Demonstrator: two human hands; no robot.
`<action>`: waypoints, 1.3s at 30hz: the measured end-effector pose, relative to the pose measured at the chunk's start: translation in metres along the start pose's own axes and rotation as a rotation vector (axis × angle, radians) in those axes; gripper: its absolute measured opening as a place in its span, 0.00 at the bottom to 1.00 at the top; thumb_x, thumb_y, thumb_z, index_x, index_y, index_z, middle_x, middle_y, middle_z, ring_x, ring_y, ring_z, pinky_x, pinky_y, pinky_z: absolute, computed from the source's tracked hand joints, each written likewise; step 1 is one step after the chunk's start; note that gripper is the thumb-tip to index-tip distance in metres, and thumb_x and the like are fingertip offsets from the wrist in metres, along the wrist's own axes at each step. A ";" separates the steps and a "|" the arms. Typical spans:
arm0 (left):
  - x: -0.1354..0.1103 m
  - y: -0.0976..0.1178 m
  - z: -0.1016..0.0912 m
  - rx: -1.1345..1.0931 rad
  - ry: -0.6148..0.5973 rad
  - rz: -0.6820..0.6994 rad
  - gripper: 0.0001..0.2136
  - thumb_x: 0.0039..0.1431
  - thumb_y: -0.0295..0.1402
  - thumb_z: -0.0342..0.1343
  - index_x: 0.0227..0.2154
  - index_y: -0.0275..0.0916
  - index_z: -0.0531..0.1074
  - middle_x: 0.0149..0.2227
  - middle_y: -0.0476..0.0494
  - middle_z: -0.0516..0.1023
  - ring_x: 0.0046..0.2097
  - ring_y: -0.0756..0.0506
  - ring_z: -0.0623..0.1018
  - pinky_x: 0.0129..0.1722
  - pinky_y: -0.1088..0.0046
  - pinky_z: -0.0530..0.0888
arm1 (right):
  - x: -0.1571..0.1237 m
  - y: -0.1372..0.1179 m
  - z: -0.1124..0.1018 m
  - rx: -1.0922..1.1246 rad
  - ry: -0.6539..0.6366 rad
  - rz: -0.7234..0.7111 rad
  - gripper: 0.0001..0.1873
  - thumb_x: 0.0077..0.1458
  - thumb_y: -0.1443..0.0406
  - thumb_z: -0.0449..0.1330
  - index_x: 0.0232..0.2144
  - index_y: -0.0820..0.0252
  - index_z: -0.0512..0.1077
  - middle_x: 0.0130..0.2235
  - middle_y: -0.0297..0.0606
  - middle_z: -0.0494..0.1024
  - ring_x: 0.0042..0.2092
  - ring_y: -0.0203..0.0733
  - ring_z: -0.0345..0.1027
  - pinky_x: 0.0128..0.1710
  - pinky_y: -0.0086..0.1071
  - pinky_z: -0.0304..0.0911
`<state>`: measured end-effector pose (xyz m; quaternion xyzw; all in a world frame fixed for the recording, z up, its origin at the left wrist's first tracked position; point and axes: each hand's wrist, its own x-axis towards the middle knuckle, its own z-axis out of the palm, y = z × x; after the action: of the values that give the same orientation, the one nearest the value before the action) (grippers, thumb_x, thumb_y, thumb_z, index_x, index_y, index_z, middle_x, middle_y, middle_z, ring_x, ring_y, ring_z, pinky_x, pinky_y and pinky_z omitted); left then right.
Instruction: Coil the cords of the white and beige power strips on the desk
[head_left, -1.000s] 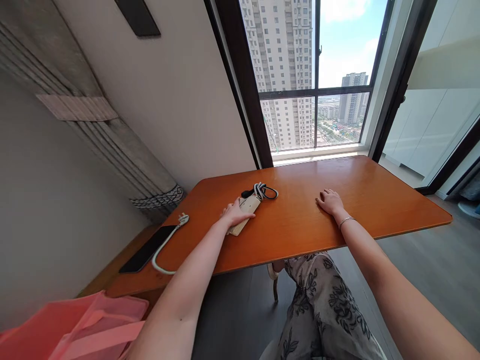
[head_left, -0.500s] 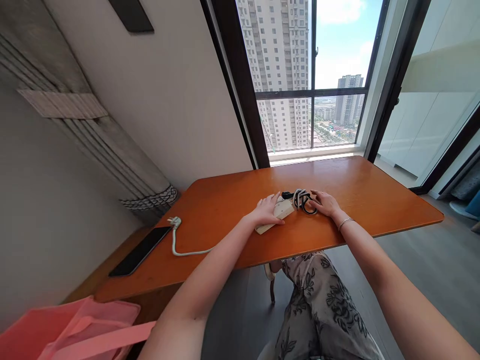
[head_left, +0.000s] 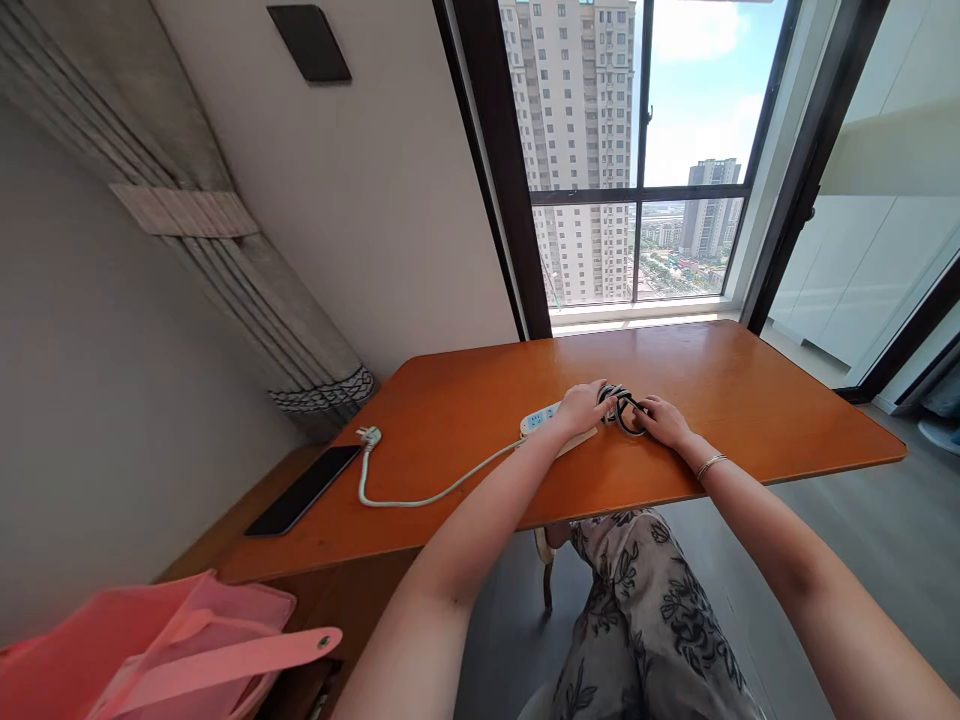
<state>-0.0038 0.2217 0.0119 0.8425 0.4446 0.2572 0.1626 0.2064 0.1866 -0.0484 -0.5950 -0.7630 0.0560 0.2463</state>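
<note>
A bundle of coiled black and grey cable lies on the wooden table between my two hands. My left hand reaches over a white power strip with blue sockets, its fingers closed on the left side of the coil. On the coil's right side, my right hand has its fingertips on a black loop and looks closed on it. Under my left hand and wrist is a second, cream-coloured strip, mostly hidden. From the blue-socket strip a white cord runs left to its plug.
The orange-brown table stands against the wall below a window. A black phone-like slab lies at its left edge. A pink bag sits at the lower left, and a curtain hangs beside the wall.
My left hand has moved right from the cream strip to the coil, uncovering the blue sockets. My right hand's fingers have come onto the black loop. The view has shifted slightly left.
</note>
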 end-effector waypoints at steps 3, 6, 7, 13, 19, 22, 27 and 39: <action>0.004 -0.005 0.007 -0.105 0.014 -0.105 0.18 0.60 0.46 0.55 0.45 0.40 0.76 0.47 0.36 0.82 0.52 0.36 0.77 0.55 0.61 0.68 | -0.005 -0.007 0.004 0.124 0.052 0.014 0.18 0.67 0.58 0.49 0.38 0.58 0.77 0.39 0.41 0.81 0.41 0.42 0.73 0.42 0.31 0.63; 0.004 -0.010 0.008 -0.230 0.029 -0.177 0.15 0.59 0.45 0.57 0.40 0.40 0.76 0.44 0.38 0.82 0.48 0.38 0.78 0.51 0.62 0.70 | -0.007 -0.015 0.012 0.190 0.094 0.037 0.19 0.66 0.56 0.49 0.36 0.57 0.77 0.36 0.40 0.81 0.37 0.43 0.73 0.39 0.31 0.63; 0.003 -0.012 0.006 -0.295 0.025 -0.175 0.15 0.58 0.45 0.58 0.39 0.39 0.75 0.43 0.38 0.82 0.47 0.39 0.78 0.49 0.63 0.71 | -0.007 -0.018 0.015 0.206 0.113 0.052 0.20 0.66 0.56 0.49 0.36 0.57 0.77 0.36 0.41 0.81 0.37 0.43 0.73 0.38 0.31 0.63; -0.008 -0.014 -0.014 -0.680 -0.096 -0.085 0.24 0.48 0.52 0.65 0.40 0.39 0.70 0.37 0.44 0.79 0.39 0.45 0.78 0.39 0.69 0.74 | 0.003 -0.033 0.034 0.318 0.230 0.166 0.24 0.64 0.49 0.47 0.33 0.59 0.74 0.31 0.41 0.79 0.33 0.43 0.70 0.33 0.33 0.64; -0.017 -0.014 -0.025 -0.666 -0.188 -0.041 0.22 0.47 0.49 0.66 0.38 0.38 0.73 0.38 0.44 0.78 0.41 0.45 0.77 0.43 0.68 0.73 | 0.010 -0.040 0.025 0.693 0.295 0.100 0.30 0.54 0.46 0.59 0.52 0.58 0.66 0.46 0.43 0.76 0.39 0.42 0.71 0.39 0.36 0.69; -0.017 -0.015 -0.016 -0.674 -0.227 -0.055 0.19 0.47 0.47 0.66 0.35 0.38 0.73 0.38 0.45 0.78 0.42 0.44 0.77 0.44 0.67 0.73 | 0.016 -0.040 0.006 0.795 0.211 -0.014 0.29 0.57 0.49 0.57 0.56 0.56 0.66 0.56 0.46 0.72 0.49 0.44 0.70 0.48 0.37 0.69; -0.010 -0.021 0.001 -0.700 -0.070 -0.170 0.12 0.49 0.40 0.63 0.34 0.39 0.74 0.38 0.45 0.79 0.43 0.44 0.77 0.46 0.66 0.74 | 0.020 -0.037 -0.007 0.947 -0.148 -0.159 0.24 0.55 0.53 0.60 0.52 0.57 0.72 0.55 0.43 0.76 0.55 0.46 0.70 0.56 0.41 0.66; -0.003 -0.036 0.022 -0.716 0.387 -0.331 0.05 0.57 0.34 0.57 0.34 0.39 0.73 0.35 0.42 0.80 0.39 0.44 0.78 0.46 0.64 0.75 | 0.000 -0.044 0.012 0.767 0.056 -0.082 0.29 0.46 0.59 0.70 0.49 0.60 0.69 0.47 0.43 0.78 0.45 0.43 0.72 0.44 0.37 0.68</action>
<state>-0.0167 0.2379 -0.0252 0.5868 0.4785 0.5188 0.3969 0.1620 0.1765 -0.0421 -0.4299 -0.7027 0.3114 0.4737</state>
